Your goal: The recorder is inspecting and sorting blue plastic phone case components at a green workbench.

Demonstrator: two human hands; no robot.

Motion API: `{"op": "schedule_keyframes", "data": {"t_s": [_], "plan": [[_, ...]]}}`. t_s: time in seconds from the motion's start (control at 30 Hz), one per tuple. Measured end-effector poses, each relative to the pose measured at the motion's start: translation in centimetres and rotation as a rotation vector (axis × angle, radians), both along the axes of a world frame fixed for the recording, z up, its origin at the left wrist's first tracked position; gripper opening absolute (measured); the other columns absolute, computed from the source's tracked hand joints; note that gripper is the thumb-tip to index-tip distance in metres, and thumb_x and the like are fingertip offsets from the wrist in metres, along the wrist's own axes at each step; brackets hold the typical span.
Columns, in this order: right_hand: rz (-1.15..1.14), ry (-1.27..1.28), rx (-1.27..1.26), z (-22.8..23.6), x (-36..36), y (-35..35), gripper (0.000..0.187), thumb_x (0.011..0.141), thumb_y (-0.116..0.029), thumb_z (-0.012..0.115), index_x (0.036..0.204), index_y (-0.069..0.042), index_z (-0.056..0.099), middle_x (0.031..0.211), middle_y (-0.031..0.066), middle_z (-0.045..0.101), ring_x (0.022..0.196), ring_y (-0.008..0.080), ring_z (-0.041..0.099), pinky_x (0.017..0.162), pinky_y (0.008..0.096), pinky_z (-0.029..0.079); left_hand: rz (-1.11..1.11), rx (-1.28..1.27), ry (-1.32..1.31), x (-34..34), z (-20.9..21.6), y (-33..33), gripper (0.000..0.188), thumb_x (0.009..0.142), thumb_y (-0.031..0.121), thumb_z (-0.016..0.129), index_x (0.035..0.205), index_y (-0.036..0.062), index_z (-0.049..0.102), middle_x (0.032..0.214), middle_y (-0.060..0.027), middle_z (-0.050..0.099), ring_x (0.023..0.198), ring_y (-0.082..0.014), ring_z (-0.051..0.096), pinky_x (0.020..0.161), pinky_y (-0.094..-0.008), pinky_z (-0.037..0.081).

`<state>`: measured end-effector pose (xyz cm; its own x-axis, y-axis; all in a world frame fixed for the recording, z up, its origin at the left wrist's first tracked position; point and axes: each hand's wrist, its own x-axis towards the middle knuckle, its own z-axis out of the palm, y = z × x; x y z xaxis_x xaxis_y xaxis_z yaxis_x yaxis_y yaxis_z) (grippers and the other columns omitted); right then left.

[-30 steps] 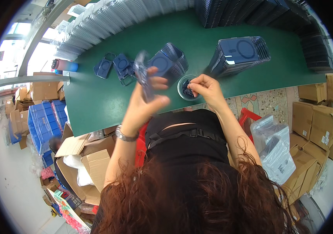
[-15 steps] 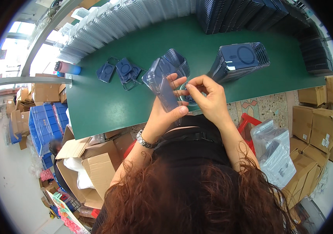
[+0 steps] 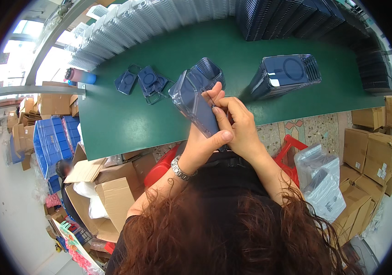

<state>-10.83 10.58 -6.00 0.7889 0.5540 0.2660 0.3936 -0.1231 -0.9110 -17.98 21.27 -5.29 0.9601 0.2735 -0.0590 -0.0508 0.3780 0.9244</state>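
Observation:
My left hand (image 3: 200,145) is wrapped round a see-through dark blue phone case (image 3: 195,101), tilted above the near edge of the table. Its thumb lies along the near end and its fingers come round the right side. My right hand (image 3: 243,126) is closed in a pinch at the right edge of that case. A small dark bit shows at its fingertips, too small to name. Just beyond the held case stands a short stack of clear-rimmed cases (image 3: 210,68). Several loose blue cases (image 3: 148,78) lie to the left.
A taller stack of blue cases (image 3: 291,71) stands to the right on the green table (image 3: 127,121). Rows of clear trays (image 3: 127,27) and dark cases (image 3: 278,18) line the back. Below are an open carton (image 3: 113,201), a red stool (image 3: 290,149), plastic bags (image 3: 317,178) and cardboard boxes (image 3: 365,146).
My right hand has moved left and nearer, bringing its pinched fingers against the case's edge. My left hand has shifted slightly right. The round thing between the hands is now covered.

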Motion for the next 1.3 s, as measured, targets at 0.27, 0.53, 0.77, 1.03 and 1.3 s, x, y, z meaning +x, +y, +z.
{"op": "schedule_keyframes", "data": {"t_s": [0.27, 0.53, 0.77, 1.03, 1.3], "plan": [[0.107, 0.37, 0.07, 0.7, -0.2, -0.4, 0.01, 0.098, -0.006, 0.055, 0.106, -0.002, 0.058, 0.111, 0.0106, 0.067, 0.1, 0.0224, 0.065, 0.089, 0.0351, 0.05, 0.026, 0.147, -0.011, -0.2, 0.5, -0.6, 0.11, 0.07, 0.045, 0.087, 0.15, -0.0031, 0.028, 0.142, -0.0147, 0.038, 0.134, -0.0232, 0.04, 0.112, -0.0398, 0.035], [0.121, 0.551, 0.156, -1.6, -0.3, -0.4, 0.007, 0.1, -0.008, 0.055, 0.101, -0.003, 0.059, 0.11, 0.0052, 0.067, 0.098, 0.0153, 0.063, 0.088, 0.0331, 0.05, 0.005, 0.065, 0.024, -0.3, 0.2, -0.9, 0.104, 0.073, 0.032, 0.089, 0.149, -0.0021, 0.027, 0.141, -0.014, 0.042, 0.129, -0.022, 0.046, 0.11, -0.0385, 0.038], [0.145, 0.414, 0.042, -2.5, -0.2, 0.1, 0.013, 0.099, -0.013, 0.057, 0.105, -0.002, 0.058, 0.095, 0.0153, 0.067, 0.089, 0.0247, 0.066, 0.08, 0.0354, 0.05, -0.005, 0.0, 0.106, -0.4, -0.1, 0.8, 0.104, 0.077, 0.052, 0.08, 0.149, -0.0012, 0.027, 0.152, -0.022, 0.039, 0.139, -0.0293, 0.041, 0.116, -0.0432, 0.032], [0.111, 0.316, 0.024, -4.8, -0.2, 0.2, 0.023, 0.1, -0.021, 0.055, 0.106, 0.0, 0.061, 0.094, 0.0168, 0.067, 0.085, 0.0281, 0.066, 0.078, 0.0374, 0.05, -0.019, 0.295, 0.186, 1.7, 1.4, 3.7, 0.096, 0.076, 0.042, 0.085, 0.144, -0.0032, 0.035, 0.14, -0.0183, 0.051, 0.129, -0.0261, 0.051, 0.11, -0.0405, 0.04], [0.026, 0.505, -0.163, -7.6, -0.8, -1.1, 0.025, 0.096, -0.022, 0.06, 0.1, 0.002, 0.064, 0.088, 0.0166, 0.068, 0.079, 0.026, 0.066, 0.072, 0.0355, 0.05, -0.028, 1.696, 0.47, 7.5, -2.5, 9.2, 0.105, 0.064, 0.055, 0.085, 0.143, 0.0016, 0.039, 0.116, -0.013, 0.062, 0.106, -0.0305, 0.063, 0.081, -0.0465, 0.05]]}}
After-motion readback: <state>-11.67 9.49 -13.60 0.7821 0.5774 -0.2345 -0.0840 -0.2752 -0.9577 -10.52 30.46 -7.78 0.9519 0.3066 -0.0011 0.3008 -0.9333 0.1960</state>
